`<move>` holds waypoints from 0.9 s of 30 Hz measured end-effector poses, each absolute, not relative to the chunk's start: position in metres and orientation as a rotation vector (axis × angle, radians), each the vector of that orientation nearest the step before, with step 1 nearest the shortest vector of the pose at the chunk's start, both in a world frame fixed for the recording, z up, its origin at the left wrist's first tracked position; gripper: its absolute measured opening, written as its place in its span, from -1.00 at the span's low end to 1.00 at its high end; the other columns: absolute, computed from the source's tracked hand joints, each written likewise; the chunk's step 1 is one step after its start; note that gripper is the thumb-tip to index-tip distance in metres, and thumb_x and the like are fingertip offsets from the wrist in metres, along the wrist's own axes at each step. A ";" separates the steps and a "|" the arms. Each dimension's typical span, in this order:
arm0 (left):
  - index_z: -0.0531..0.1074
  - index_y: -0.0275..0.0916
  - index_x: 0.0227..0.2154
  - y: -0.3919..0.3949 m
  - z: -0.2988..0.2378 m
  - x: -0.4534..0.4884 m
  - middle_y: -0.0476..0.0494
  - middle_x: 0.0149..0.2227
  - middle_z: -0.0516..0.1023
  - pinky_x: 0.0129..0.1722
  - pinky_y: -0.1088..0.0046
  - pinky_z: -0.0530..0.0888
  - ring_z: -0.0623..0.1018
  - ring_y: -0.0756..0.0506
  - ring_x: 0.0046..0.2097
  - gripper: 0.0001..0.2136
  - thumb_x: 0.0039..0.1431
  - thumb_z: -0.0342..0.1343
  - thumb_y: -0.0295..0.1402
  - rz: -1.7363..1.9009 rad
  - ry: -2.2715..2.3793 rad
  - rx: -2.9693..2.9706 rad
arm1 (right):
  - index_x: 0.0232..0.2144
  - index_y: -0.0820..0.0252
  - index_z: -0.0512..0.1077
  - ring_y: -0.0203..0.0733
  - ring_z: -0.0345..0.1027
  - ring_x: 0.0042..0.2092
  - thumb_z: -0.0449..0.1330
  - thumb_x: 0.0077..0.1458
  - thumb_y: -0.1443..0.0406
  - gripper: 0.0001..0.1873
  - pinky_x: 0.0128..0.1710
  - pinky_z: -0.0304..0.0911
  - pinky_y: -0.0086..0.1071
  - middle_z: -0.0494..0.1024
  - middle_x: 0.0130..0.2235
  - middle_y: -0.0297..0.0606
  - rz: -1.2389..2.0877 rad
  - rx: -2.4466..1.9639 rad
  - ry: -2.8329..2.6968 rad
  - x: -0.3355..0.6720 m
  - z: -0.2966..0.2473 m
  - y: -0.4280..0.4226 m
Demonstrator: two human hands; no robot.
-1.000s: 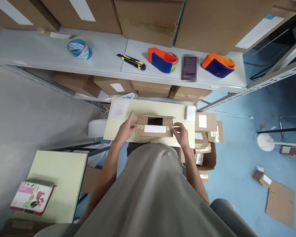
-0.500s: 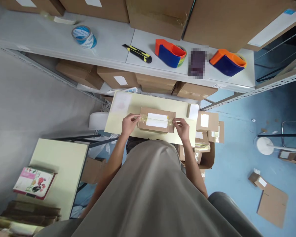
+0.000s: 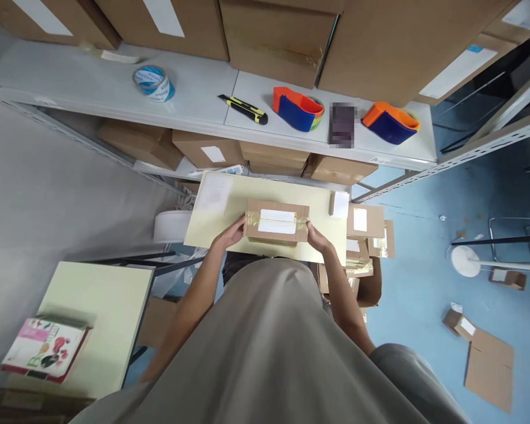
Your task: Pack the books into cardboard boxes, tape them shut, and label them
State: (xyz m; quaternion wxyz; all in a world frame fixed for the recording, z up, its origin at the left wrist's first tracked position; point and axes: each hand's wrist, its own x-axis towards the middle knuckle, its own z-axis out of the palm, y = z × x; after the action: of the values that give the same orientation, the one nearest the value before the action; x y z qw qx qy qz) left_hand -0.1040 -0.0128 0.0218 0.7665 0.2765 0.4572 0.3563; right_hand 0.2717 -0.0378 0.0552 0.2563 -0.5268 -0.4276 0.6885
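A small cardboard box [image 3: 277,237] lies on the pale yellow table [image 3: 229,194] in front of me. On its top is a white label [image 3: 277,222], with clear tape running lengthwise over it and the box ends. My left hand [image 3: 233,231] presses against the box's left end, fingers along its side. At the right end, my right hand [image 3: 317,237] grips the opposite side. The box sits between both hands, and the fingertips are partly hidden by its ends.
A small white stack [image 3: 340,204] lies at the table's right corner. The shelf [image 3: 194,76] ahead holds a tape roll [image 3: 154,83], a utility knife [image 3: 242,109] and two tape dispensers [image 3: 298,109] [image 3: 391,122]. Packed boxes [image 3: 364,219] stand at the right, beside the table.
Both hands have gone from pinching at the taped top ends of the box to holding its two sides. The camera view has shifted slightly.
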 end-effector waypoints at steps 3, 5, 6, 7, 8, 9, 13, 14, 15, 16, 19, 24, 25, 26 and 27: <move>0.55 -0.22 0.15 -0.019 0.013 -0.097 -0.29 0.03 0.72 0.30 0.11 0.48 0.58 -0.35 0.28 -0.29 0.09 0.38 0.19 0.729 0.962 0.438 | 0.42 0.03 0.30 0.14 0.24 0.47 -0.12 0.22 -0.50 0.07 0.43 0.21 0.18 0.44 0.41 -0.04 2.019 -1.217 -1.156 0.264 0.048 -0.036; 0.55 -0.22 0.17 -0.022 0.011 -0.096 -0.27 0.02 0.72 0.29 0.14 0.49 0.60 -0.33 0.25 -0.34 0.13 0.39 0.11 0.739 0.939 0.383 | 0.39 0.03 0.35 0.15 0.28 0.45 -0.08 0.17 -0.53 0.08 0.43 0.21 0.16 0.51 0.35 -0.03 2.038 -1.167 -1.140 0.261 0.047 -0.036; 0.54 -0.22 0.19 -0.023 0.011 -0.097 -0.26 0.02 0.73 0.29 0.16 0.49 0.61 -0.31 0.24 -0.36 0.15 0.40 0.06 0.754 0.924 0.363 | 0.37 0.03 0.37 0.15 0.29 0.45 -0.07 0.16 -0.53 0.08 0.43 0.22 0.14 0.54 0.33 -0.03 2.034 -1.168 -1.125 0.259 0.047 -0.037; 0.54 -0.23 0.20 -0.025 0.011 -0.098 -0.25 0.03 0.73 0.28 0.18 0.50 0.62 -0.30 0.23 -0.38 0.17 0.40 0.01 0.773 0.912 0.345 | 0.36 0.04 0.38 0.15 0.30 0.44 -0.07 0.16 -0.53 0.08 0.43 0.23 0.13 0.55 0.31 -0.02 2.027 -1.177 -1.108 0.258 0.046 -0.038; 0.53 -0.23 0.21 -0.026 0.011 -0.099 -0.24 0.02 0.73 0.27 0.20 0.50 0.63 -0.29 0.21 -0.40 0.18 0.41 -0.03 0.789 0.907 0.329 | 0.35 0.04 0.38 0.14 0.31 0.44 -0.07 0.17 -0.52 0.07 0.43 0.24 0.12 0.57 0.29 -0.01 2.018 -1.192 -1.091 0.256 0.046 -0.040; 0.54 -0.23 0.20 -0.026 0.011 -0.101 -0.24 0.01 0.73 0.26 0.22 0.51 0.64 -0.29 0.20 -0.41 0.19 0.41 -0.05 0.802 0.910 0.316 | 0.35 0.04 0.38 0.13 0.32 0.43 -0.07 0.18 -0.51 0.05 0.43 0.25 0.11 0.58 0.28 -0.01 2.006 -1.209 -1.076 0.255 0.045 -0.041; 0.56 -0.19 0.17 -0.022 0.006 -0.104 -0.22 -0.01 0.74 0.19 0.24 0.54 0.64 -0.29 0.18 -0.39 0.10 0.47 -0.04 0.813 0.947 0.360 | 0.33 0.08 0.39 0.12 0.37 0.40 -0.07 0.19 -0.50 0.05 0.41 0.27 0.10 0.59 0.27 0.01 1.914 -1.260 -1.075 0.249 0.043 -0.039; 0.57 -0.17 0.16 -0.020 0.004 -0.105 -0.23 0.00 0.73 0.18 0.23 0.55 0.64 -0.29 0.18 -0.36 0.06 0.49 -0.01 0.809 0.949 0.392 | 0.32 0.10 0.39 0.12 0.38 0.39 -0.08 0.18 -0.52 0.07 0.41 0.28 0.09 0.59 0.27 0.03 1.896 -1.268 -1.091 0.249 0.044 -0.036; 0.57 -0.16 0.15 -0.017 0.003 -0.105 -0.24 0.02 0.73 0.16 0.22 0.55 0.63 -0.30 0.18 -0.33 0.01 0.50 0.03 0.803 0.951 0.425 | 0.32 0.13 0.40 0.12 0.39 0.39 -0.10 0.17 -0.52 0.09 0.40 0.29 0.08 0.59 0.26 0.04 1.880 -1.279 -1.111 0.249 0.044 -0.031; 0.57 -0.15 0.14 -0.013 0.002 -0.105 -0.25 0.03 0.72 0.15 0.20 0.56 0.63 -0.30 0.18 -0.30 -0.03 0.51 0.07 0.795 0.953 0.455 | 0.32 0.15 0.40 0.12 0.39 0.38 -0.12 0.17 -0.53 0.11 0.39 0.31 0.08 0.60 0.25 0.05 1.864 -1.300 -1.131 0.249 0.045 -0.026; 0.58 -0.13 0.12 -0.003 0.001 -0.106 -0.26 0.06 0.70 0.14 0.18 0.55 0.62 -0.30 0.17 -0.24 -0.11 0.50 0.18 0.764 0.977 0.515 | 0.30 0.15 0.42 0.10 0.43 0.35 -0.19 0.22 -0.50 0.09 0.36 0.34 0.06 0.63 0.21 0.04 1.842 -1.390 -1.162 0.250 0.051 -0.011; 0.58 -0.13 0.10 0.005 0.013 -0.103 -0.26 0.02 0.69 0.07 0.19 0.57 0.64 -0.27 0.10 -0.28 -0.04 0.46 0.21 0.683 1.019 0.529 | 0.27 0.16 0.47 0.08 0.43 0.35 -0.21 0.29 -0.44 0.03 0.38 0.32 0.04 0.65 0.18 0.05 1.882 -1.409 -1.123 0.253 0.061 -0.002; 0.57 -0.12 0.11 0.005 0.017 -0.102 -0.26 0.03 0.69 0.05 0.20 0.57 0.65 -0.26 0.08 -0.29 -0.03 0.46 0.19 0.676 1.008 0.543 | 0.26 0.17 0.48 0.09 0.43 0.35 -0.20 0.29 -0.43 0.01 0.39 0.30 0.05 0.66 0.17 0.05 1.881 -1.412 -1.104 0.255 0.063 -0.004; 0.56 -0.11 0.13 0.004 0.021 -0.100 -0.25 0.03 0.69 0.04 0.21 0.57 0.65 -0.25 0.06 -0.29 -0.02 0.47 0.16 0.681 0.988 0.562 | 0.25 0.17 0.49 0.09 0.42 0.35 -0.19 0.29 -0.42 0.01 0.40 0.28 0.08 0.66 0.17 0.05 1.881 -1.415 -1.084 0.257 0.064 -0.006; 0.55 -0.09 0.15 0.004 0.025 -0.098 -0.23 0.04 0.68 0.03 0.22 0.57 0.65 -0.24 0.04 -0.28 -0.02 0.48 0.15 0.702 0.966 0.579 | 0.25 0.17 0.49 0.10 0.42 0.36 -0.19 0.29 -0.42 0.00 0.41 0.26 0.11 0.66 0.16 0.05 1.878 -1.418 -1.066 0.259 0.065 -0.009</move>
State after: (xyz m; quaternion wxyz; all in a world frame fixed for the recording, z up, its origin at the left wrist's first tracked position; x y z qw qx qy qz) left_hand -0.0981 0.0037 0.0247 0.7877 0.2688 0.4484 0.3259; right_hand 0.2586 -0.0094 0.0646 0.2753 -0.5276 -0.3968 0.6989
